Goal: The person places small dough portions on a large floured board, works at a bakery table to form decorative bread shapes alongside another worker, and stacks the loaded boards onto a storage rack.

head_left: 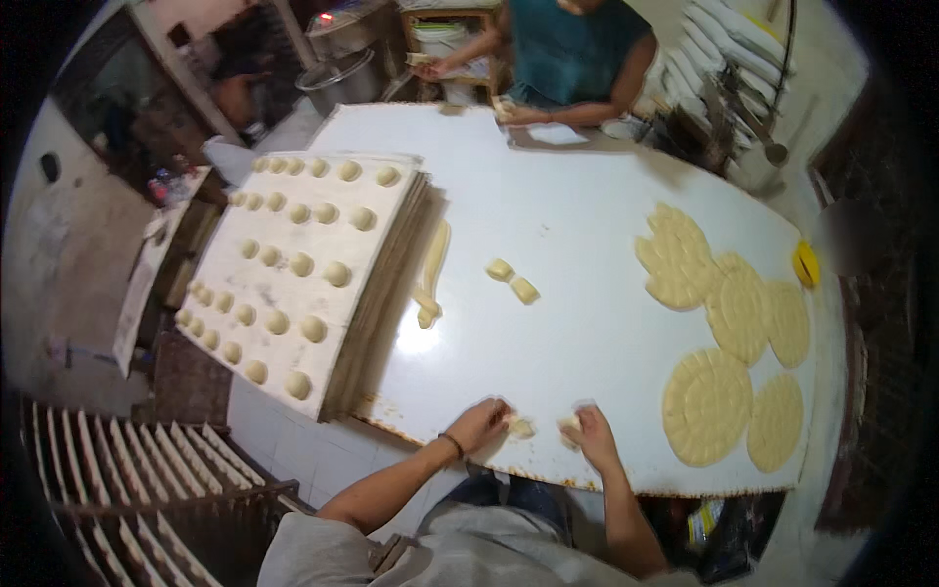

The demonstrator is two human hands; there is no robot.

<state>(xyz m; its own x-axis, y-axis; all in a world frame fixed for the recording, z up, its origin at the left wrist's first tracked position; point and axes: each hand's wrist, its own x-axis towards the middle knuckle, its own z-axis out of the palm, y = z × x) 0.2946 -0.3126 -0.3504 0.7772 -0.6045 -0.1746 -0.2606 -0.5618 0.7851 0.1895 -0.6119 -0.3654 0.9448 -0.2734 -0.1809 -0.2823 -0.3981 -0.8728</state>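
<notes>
Softly yellow dough pieces [522,428], small, blurred; in left hand [482,425], right hand [597,440]

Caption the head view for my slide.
Left hand and right hand handle dough pieces over a white table, between a board of dough balls and flattened dough rounds.

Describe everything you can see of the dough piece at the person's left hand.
The dough piece is small, pale yellow and soft-looking, but blurred, so its exact shape is unclear. It is at the left hand, apparently touching it, near an edge of the white table. Whether it is lifted, I cannot tell.
</notes>
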